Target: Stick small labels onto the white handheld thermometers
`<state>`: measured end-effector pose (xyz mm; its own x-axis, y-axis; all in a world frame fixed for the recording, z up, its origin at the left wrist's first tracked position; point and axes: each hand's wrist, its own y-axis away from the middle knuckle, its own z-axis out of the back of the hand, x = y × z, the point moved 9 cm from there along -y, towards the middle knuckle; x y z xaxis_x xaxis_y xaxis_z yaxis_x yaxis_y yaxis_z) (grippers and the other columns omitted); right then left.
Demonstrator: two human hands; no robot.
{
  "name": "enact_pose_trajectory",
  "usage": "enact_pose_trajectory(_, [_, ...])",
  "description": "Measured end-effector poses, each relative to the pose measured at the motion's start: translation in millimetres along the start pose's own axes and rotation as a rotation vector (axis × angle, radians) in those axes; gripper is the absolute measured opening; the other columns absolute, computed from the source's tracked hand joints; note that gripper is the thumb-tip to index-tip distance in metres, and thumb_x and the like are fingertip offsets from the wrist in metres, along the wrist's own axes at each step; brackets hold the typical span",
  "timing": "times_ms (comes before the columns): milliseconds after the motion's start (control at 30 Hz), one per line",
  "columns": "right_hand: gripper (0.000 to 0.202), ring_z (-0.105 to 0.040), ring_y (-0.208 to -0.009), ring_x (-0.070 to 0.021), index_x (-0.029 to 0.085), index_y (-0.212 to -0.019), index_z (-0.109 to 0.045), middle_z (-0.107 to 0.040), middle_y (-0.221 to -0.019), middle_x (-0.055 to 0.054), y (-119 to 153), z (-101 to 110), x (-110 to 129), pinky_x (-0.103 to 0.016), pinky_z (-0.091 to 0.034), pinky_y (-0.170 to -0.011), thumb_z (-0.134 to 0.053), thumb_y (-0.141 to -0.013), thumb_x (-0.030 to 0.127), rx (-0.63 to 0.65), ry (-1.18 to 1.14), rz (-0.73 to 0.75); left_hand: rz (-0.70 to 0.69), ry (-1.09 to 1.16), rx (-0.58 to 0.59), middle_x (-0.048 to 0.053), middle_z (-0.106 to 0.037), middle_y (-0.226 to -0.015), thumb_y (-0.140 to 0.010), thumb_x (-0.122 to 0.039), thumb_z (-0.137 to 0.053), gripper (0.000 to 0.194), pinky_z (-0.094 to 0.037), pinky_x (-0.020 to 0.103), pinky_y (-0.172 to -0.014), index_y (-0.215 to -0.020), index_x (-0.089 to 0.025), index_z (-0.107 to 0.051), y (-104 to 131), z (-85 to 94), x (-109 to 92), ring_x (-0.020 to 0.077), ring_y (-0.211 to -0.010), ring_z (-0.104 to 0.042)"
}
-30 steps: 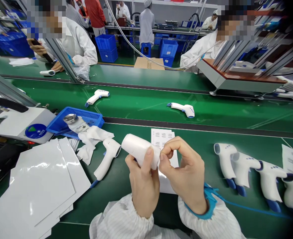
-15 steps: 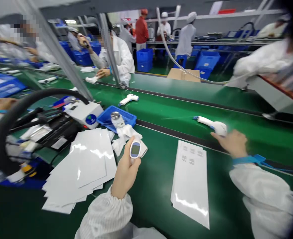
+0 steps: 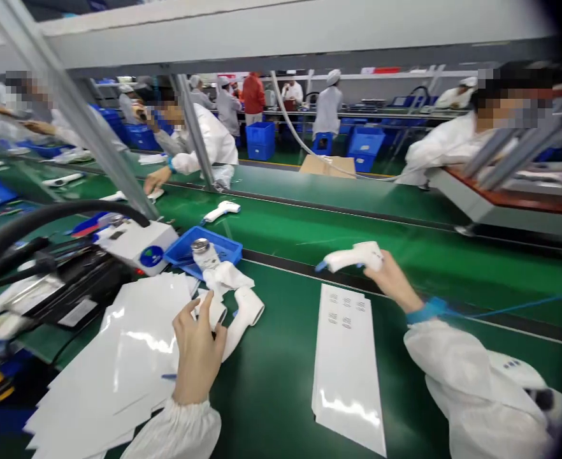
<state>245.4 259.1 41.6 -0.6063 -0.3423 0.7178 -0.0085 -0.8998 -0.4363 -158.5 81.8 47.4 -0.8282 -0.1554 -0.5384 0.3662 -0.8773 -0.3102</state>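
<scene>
My right hand (image 3: 393, 280) grips a white infrared thermometer (image 3: 352, 257) by its head end, over the near edge of the green belt; its handle with a blue tip points left. My left hand (image 3: 197, 347) has its fingers apart at a second white thermometer (image 3: 218, 313), which lies mostly hidden behind the hand. Just right of those fingers another white thermometer (image 3: 248, 309) rests on the green table. A stack of narrow white label sheets (image 3: 348, 370) with a few printed labels lies between my hands. Wide white sheets (image 3: 118, 357) are fanned out under and left of my left hand.
A blue tray (image 3: 228, 248) with a metal-capped bottle (image 3: 203, 250) and crumpled white tissue (image 3: 230, 277) stands by the belt. Another thermometer (image 3: 222, 210) lies on the belt (image 3: 281, 233). A blue wrist strap cord (image 3: 510, 308) runs right. Co-workers sit across the line.
My left hand has lowered leftward and opened, letting go of the thermometer with the display. My right hand has closed on the belt's thermometer and brought it left. The view has shifted.
</scene>
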Motion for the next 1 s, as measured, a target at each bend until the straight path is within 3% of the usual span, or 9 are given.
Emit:
enact_pose_trajectory(100, [0.03,-0.06,-0.075,-0.0186,0.02,-0.103,-0.054,-0.061,-0.088,-0.003,42,-20,49,-0.032,-0.05,-0.066,-0.064,-0.075,0.02,0.304,-0.109,0.044,-0.068,0.594,0.302,0.011,-0.046,-0.131,-0.088,-0.025,-0.052,0.061,-0.036,0.053,-0.105,-0.144,-0.03,-0.028,5,-27.3,-64,0.03,-0.126,-0.042])
enact_pose_trajectory(167, [0.029,-0.059,-0.089,-0.0189,0.021,-0.105,-0.055,-0.059,-0.1,-0.005,71,-27,92,-0.033,-0.05,-0.078,-0.066,-0.078,0.021,0.452,-0.167,0.133,-0.136,0.938,0.761,0.011,-0.051,-0.125,-0.083,-0.03,-0.06,0.079,-0.044,0.047,-0.1,-0.148,-0.029,-0.015,30,-61.2,-126,0.027,-0.118,-0.052])
enact_pose_trajectory(233, [0.03,-0.057,-0.101,-0.0202,0.024,-0.11,-0.055,-0.058,-0.108,-0.006,91,-27,122,-0.035,-0.048,-0.088,-0.066,-0.081,0.023,0.518,-0.179,0.186,-0.086,1.074,1.037,0.009,-0.056,-0.111,-0.076,-0.03,-0.069,0.096,-0.054,0.038,-0.08,-0.15,-0.027,-0.008,57,-85.3,-166,0.0206,-0.088,-0.063])
enact_pose_trajectory(267, [0.034,-0.055,-0.106,-0.0212,0.026,-0.115,-0.054,-0.057,-0.113,-0.006,98,-26,128,-0.037,-0.047,-0.091,-0.065,-0.082,0.024,0.518,-0.162,0.174,-0.023,1.107,1.079,0.007,-0.057,-0.104,-0.077,-0.031,-0.068,0.095,-0.055,0.032,-0.064,-0.15,-0.029,-0.006,66,-94.9,-177,0.0142,-0.068,-0.06])
enact_pose_trajectory(367, [0.052,-0.052,-0.116,-0.0237,0.028,-0.131,-0.043,-0.052,-0.126,-0.008,114,-20,113,-0.042,-0.046,-0.098,-0.063,-0.083,0.024,0.442,-0.067,0.02,0.173,1.133,0.99,0.004,-0.056,-0.098,-0.084,-0.033,-0.06,0.08,-0.04,0.021,-0.04,-0.148,-0.034,-0.013,80,-113.9,-185,0.0045,-0.046,-0.039])
enact_pose_trajectory(467, [0.048,-0.051,-0.122,-0.0242,0.027,-0.135,-0.04,-0.05,-0.133,-0.009,139,-19,84,-0.044,-0.045,-0.102,-0.054,-0.088,0.026,0.398,-0.001,-0.09,0.251,1.137,0.967,0.003,-0.056,-0.097,-0.086,-0.031,-0.058,0.073,-0.039,0.018,-0.04,-0.147,-0.036,-0.017,90,-122.6,-181,0.0063,-0.052,-0.042])
enact_pose_trajectory(700, [0.053,-0.035,-0.138,-0.0303,0.026,-0.139,-0.04,-0.041,-0.148,-0.009,210,-37,74,-0.053,-0.035,-0.112,-0.055,-0.089,0.031,0.616,0.223,0.082,0.381,1.141,0.974,0.007,-0.055,-0.119,-0.086,-0.032,-0.06,0.076,-0.044,0.018,-0.042,-0.146,-0.036,-0.015,95,-134.8,-159,0.0076,-0.06,-0.051])
enact_pose_trajectory(867, [0.032,-0.055,-0.119,-0.0255,0.027,-0.121,-0.057,-0.058,-0.129,-0.007,185,-20,57,-0.044,-0.05,-0.098,-0.054,-0.089,0.026,0.421,0.192,-0.041,0.356,1.126,0.922,0.008,-0.051,-0.126,-0.086,-0.032,-0.059,0.069,-0.044,0.017,-0.041,-0.144,-0.033,-0.021,98,-152.8,-151,0.0077,-0.062,-0.051])
enact_pose_trajectory(1000, [0.019,-0.059,-0.105,-0.0247,0.023,-0.102,-0.068,-0.065,-0.112,-0.007,152,-14,29,-0.043,-0.051,-0.091,-0.055,-0.088,0.023,0.256,0.225,-0.151,0.33,1.089,0.852,0.009,-0.048,-0.13,-0.088,-0.032,-0.056,0.065,-0.043,0.017,-0.04,-0.143,-0.032,-0.023,96,-160.5,-149,0.0061,-0.058,-0.048])
